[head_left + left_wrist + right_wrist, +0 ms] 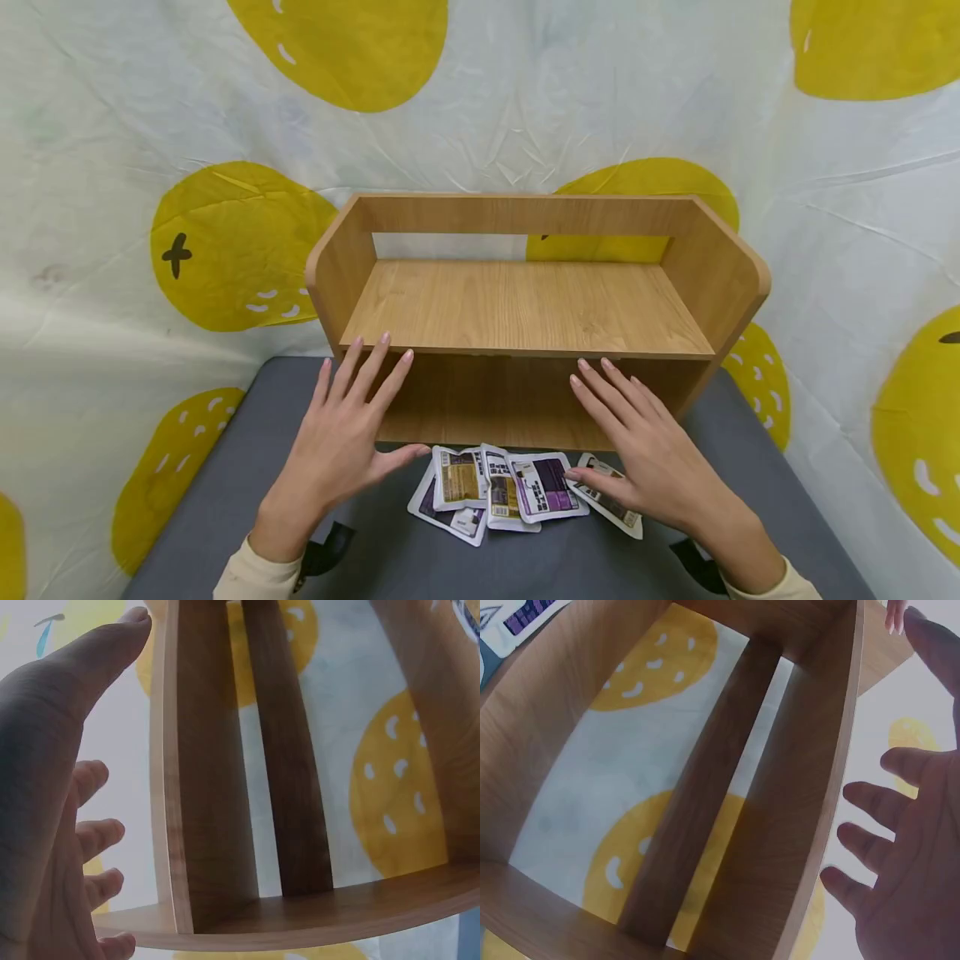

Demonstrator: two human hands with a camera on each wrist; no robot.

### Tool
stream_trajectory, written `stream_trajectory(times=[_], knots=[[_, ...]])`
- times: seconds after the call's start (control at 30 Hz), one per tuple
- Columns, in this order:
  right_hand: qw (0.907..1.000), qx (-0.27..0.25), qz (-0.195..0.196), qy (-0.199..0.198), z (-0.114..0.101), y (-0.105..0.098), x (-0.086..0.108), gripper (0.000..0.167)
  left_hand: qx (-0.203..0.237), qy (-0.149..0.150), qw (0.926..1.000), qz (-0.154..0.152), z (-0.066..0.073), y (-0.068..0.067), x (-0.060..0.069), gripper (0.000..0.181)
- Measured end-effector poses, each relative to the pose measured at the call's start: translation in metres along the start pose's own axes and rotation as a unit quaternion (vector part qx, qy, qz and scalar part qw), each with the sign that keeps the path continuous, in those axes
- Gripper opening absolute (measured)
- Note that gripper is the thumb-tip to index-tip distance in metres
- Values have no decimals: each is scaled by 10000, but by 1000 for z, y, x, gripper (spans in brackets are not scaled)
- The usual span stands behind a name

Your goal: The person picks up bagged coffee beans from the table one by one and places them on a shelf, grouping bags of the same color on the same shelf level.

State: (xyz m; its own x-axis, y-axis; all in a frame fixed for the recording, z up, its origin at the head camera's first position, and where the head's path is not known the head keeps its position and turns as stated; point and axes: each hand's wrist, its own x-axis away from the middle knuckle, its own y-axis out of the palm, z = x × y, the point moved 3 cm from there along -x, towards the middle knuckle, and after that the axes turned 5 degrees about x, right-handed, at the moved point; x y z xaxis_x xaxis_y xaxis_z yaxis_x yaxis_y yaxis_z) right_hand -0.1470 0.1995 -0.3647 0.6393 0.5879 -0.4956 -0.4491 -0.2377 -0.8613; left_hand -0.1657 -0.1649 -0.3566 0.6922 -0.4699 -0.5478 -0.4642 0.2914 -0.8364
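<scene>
A light wooden two-tier shelf (525, 304) stands on the grey table. In front of its lower tier lie several flat snack pouches (551, 486), overlapping, with purple, brown and white printing. My left hand (341, 446) hovers at the shelf's left front, fingers spread, thumb pointing toward the pouches. On the other side my right hand (648, 454) is held with fingers extended, its thumb over the rightmost pouch (626, 515); whether it touches cannot be told. Both wrist views show the hands with nothing in them, beside the shelf's front edge.
The grey table (405, 575) reaches out past both sides of the shelf. Behind and beside it hangs a white cloth (480, 108) with large yellow fruit shapes. A dark wooden bar (289, 765) crosses the shelf's lower back.
</scene>
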Motion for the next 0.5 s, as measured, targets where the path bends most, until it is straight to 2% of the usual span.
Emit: stream_trajectory(times=[0.2,0.33,0.5], knots=[[9990,-432,-99,-70,1,2,2,89,238,40,9996,157,-8,-4,-3,94],[9987,-501,-40,-32,4,4,5,82,495,146,9978,416,-14,-9,-5,88],[9985,-527,-39,138,7,4,9,82,954,233,9922,764,-23,-15,-8,81]])
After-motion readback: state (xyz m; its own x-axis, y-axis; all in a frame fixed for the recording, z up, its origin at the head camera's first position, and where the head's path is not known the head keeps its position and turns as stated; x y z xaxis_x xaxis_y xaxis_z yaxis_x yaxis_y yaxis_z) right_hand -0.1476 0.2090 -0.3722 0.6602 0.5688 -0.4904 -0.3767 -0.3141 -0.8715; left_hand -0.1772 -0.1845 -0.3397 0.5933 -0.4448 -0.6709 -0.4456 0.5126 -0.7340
